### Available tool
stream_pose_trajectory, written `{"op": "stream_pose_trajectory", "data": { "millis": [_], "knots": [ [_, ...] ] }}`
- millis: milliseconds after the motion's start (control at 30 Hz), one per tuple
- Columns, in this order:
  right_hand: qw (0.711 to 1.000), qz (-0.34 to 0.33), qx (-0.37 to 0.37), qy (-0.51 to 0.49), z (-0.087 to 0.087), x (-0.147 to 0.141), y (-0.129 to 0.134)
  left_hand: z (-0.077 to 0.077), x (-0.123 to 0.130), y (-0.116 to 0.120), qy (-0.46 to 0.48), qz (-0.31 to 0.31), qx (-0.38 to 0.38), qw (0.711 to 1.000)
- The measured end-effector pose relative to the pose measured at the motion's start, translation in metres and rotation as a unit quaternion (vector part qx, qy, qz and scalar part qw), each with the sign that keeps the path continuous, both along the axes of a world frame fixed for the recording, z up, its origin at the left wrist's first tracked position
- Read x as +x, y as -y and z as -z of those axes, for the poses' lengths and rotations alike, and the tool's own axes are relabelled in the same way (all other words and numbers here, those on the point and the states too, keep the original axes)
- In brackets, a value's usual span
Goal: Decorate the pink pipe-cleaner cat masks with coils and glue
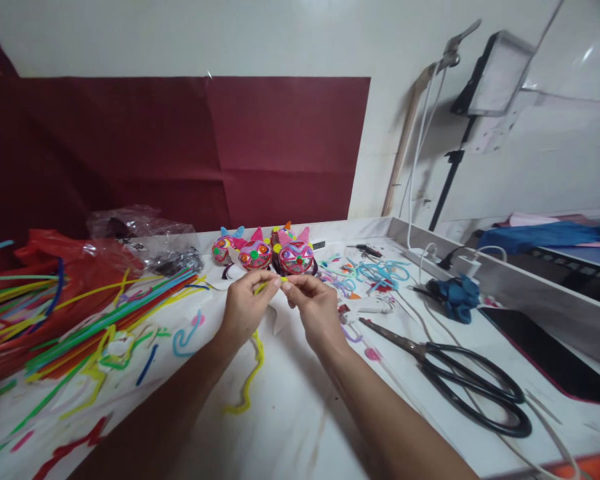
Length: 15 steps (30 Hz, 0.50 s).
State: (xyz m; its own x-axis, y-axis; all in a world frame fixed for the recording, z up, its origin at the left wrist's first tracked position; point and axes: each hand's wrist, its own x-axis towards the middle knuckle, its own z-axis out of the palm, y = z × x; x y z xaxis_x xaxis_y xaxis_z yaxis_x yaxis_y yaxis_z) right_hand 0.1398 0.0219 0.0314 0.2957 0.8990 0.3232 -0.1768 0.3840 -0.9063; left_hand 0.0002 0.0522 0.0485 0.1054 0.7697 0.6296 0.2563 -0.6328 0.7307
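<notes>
Both my hands meet above the middle of the white table, pinching a yellow pipe cleaner (253, 373) between the fingertips. My left hand (247, 300) grips one part of it, and its long wavy tail hangs down below that hand. Close beside it, my right hand (313, 303) has thumb and finger closed on the short yellow bit at the tips. Just behind the hands sit several round, colourful animal-like ornaments with pointed ears: one with pink ears (295, 253), another with a green nose (255, 250), and one with blue ears (225, 247).
Bundled coloured pipe cleaners (115, 320) and a red plastic bag (55, 257) cover the left side. Large black-handled scissors (460, 373) lie at right, near a dark phone or tablet (545, 353) and white cables. Blue pipe cleaner scraps (385, 272) lie behind. A lamp (497, 73) stands at the back right.
</notes>
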Motion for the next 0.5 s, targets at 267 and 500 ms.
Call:
{"op": "stream_pose_trajectory", "data": {
  "millis": [267,500],
  "knots": [
    [0.956,0.07,0.159,0.235,-0.007,0.017,0.002,-0.008,-0.009,0.003,-0.205,-0.026,0.195,0.959],
    [0.978,0.068,0.093,0.176,-0.008,0.015,0.005,-0.01,-0.006,0.007,-0.154,-0.058,0.205,0.965]
  ]
}}
